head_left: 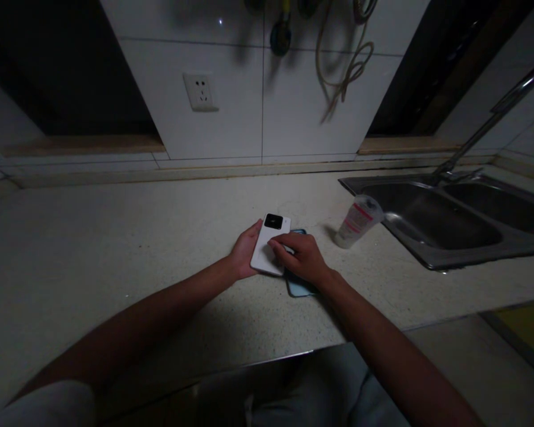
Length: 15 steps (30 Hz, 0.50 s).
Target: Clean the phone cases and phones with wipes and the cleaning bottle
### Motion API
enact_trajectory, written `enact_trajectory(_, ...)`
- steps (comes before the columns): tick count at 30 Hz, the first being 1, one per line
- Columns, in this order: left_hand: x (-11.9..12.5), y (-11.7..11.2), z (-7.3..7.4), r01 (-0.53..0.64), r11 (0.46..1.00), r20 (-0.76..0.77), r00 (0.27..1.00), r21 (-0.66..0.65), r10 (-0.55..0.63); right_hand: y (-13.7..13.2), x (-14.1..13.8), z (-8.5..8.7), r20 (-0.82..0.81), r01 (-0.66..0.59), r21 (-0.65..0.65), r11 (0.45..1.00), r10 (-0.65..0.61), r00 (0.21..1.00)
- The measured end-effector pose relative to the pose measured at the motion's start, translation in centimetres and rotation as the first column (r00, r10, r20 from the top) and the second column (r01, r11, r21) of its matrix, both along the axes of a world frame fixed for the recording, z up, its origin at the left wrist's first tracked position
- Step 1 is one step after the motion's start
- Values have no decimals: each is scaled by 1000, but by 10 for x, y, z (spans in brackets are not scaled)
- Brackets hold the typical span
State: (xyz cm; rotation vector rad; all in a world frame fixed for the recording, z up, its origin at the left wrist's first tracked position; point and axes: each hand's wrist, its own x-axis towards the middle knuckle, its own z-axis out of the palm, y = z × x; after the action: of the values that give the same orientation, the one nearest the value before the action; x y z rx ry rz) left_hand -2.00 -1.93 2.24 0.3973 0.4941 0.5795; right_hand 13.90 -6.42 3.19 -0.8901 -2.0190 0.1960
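Observation:
A white smartphone (263,254) lies back side up in my left hand (244,252), its black camera block at the far end. My left fingers wrap round its left edge and underside, partly hidden by it. Over the phone's right half is my right hand (303,256), with the fingers curled together and the fingertips at its back surface. Whatever may be pinched in them is hidden. Beneath my right hand, a light blue, phone-shaped piece (301,288) with a dark rim lies on the counter; a phone or a case, I cannot tell which.
A translucent plastic cup (356,223) with pink print stands on the pale speckled countertop (115,237), right of my hands. Farther right is a double steel sink (431,252) with a tall faucet (493,118). A wall socket (200,92) and hanging cord (345,80) are behind.

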Motion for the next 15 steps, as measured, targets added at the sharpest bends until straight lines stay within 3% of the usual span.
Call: enact_trajectory(15,-1,2,-3,3,1000,58,998,-20,-2,-1,0,0,-1,6,1,1000,-6,1000)
